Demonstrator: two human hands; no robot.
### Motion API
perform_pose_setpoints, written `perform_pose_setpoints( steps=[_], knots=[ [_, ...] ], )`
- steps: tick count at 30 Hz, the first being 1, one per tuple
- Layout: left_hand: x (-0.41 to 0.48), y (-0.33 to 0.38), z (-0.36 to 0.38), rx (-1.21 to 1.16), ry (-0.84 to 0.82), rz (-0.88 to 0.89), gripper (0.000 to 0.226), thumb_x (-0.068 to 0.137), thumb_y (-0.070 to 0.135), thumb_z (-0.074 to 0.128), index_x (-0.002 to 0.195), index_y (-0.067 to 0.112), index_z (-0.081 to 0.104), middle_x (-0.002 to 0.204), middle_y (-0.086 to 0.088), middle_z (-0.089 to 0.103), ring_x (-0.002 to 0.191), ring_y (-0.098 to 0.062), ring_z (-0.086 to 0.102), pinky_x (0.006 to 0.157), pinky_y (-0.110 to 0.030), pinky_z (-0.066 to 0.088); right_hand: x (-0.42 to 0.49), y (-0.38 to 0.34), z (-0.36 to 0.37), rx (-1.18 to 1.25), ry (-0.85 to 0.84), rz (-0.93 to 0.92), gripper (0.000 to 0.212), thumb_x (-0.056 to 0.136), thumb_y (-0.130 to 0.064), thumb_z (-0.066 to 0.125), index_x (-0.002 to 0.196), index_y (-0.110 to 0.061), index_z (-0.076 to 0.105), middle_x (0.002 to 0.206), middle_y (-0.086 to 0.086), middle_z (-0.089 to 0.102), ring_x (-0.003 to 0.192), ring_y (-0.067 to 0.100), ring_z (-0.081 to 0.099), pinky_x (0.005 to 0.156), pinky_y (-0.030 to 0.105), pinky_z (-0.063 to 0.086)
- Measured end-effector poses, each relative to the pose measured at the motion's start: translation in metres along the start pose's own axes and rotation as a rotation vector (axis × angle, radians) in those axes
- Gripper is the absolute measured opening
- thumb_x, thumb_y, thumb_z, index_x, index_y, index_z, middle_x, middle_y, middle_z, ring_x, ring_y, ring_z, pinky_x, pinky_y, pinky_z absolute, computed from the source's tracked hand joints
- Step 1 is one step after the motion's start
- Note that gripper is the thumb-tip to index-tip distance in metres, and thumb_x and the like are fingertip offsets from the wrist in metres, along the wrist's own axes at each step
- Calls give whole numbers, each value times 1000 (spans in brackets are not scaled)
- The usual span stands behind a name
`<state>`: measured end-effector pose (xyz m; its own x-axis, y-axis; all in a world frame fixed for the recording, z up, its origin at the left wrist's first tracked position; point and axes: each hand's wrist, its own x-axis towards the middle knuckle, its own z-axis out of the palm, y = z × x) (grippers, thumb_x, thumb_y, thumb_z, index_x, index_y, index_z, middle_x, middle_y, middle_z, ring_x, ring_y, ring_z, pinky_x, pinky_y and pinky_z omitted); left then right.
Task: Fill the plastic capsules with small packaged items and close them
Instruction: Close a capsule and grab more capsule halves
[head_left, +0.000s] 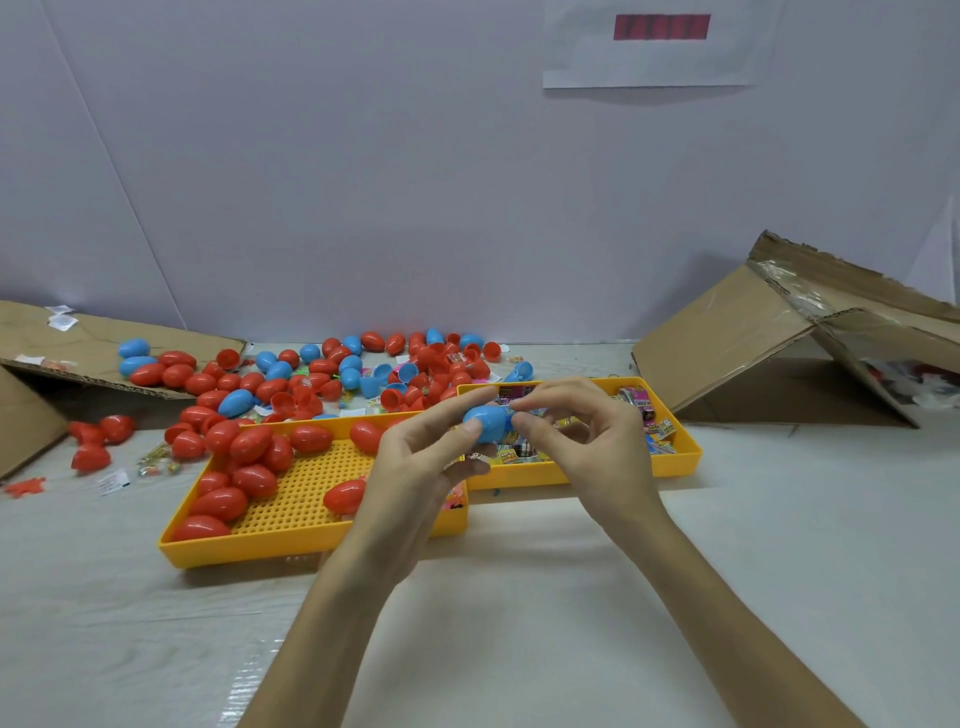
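At far left, a flattened cardboard box (78, 343) lies on the white table. A few capsules rest on its flap.

Next to it is a loose pile of red and blue egg-shaped capsules (311, 374), spread toward the back wall. Some are closed. Others are open halves (392, 397) standing like little cups, so plenty look still to be filled.

In front of the pile sits a yellow perforated tray (291, 540). It holds about a dozen closed red capsules (249, 447), which are probably the finished ones.

At centre, the left hand (415, 467) holds a blue capsule (485, 422) in the air above the trays, with the thumb and fingers curled around it. The right hand (587, 441) pinches the capsule's right end between thumb and forefinger, with the other fingers loosely bent. This capsule seems to be at the closing step. The seam is hidden, so it is unclear whether it has snapped shut.

Behind the hands, a second yellow tray (685, 447) holds small colourful packets (644, 410), and many remain. Their printing is too small to read.

At right stands a tipped, open cardboard box (727, 353).

High on the wall is a white sheet (649, 62) with a red bar. The marks on the bar are blurred and unreadable.
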<state>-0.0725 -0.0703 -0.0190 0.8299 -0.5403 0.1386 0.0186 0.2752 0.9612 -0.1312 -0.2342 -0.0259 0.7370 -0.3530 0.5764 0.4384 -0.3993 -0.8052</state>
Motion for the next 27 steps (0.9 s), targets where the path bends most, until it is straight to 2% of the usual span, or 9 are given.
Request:
perform_pose_setpoints(
  steps=[7,16,21,24,27],
  knots=[
    [2,-3,0,80,13,27,26,96,20,63,120,26,73,114,1,75,107,-27,70,76,-24,57,-3,-2,3,-46,-33,-30,18,82,-12,81,88,-28,78,96,-10,69,82,16,66,63,30,51],
    [3,-6,-1,67,13,23,24,98,17,62,115,27,76,114,0,75,106,-28,70,74,-23,57,-2,-2,2,-53,-42,-27,15,83,-12,80,89,-25,79,96,-12,69,84,16,67,65,23,51],
    [4,-6,0,50,25,9,23,95,20,64,104,33,80,110,2,75,102,-22,71,75,-22,57,-2,-3,2,-34,-44,-25,15,83,-10,80,88,-24,79,95,-11,69,83,16,67,65,29,52],
    [4,-5,0,45,24,-3,21,93,23,65,103,34,80,106,5,76,97,-17,72,74,-21,57,-2,-3,2,-36,-47,-30,17,83,-10,80,88,-26,78,95,-12,69,82,14,66,64,26,51],
    [4,-5,0,44,27,-8,21,91,23,67,104,33,80,106,3,76,98,-19,72,73,-22,57,-2,-2,2,-48,-55,-26,17,84,-12,80,89,-28,78,96,-13,69,83,15,67,65,27,52]
  ],
)
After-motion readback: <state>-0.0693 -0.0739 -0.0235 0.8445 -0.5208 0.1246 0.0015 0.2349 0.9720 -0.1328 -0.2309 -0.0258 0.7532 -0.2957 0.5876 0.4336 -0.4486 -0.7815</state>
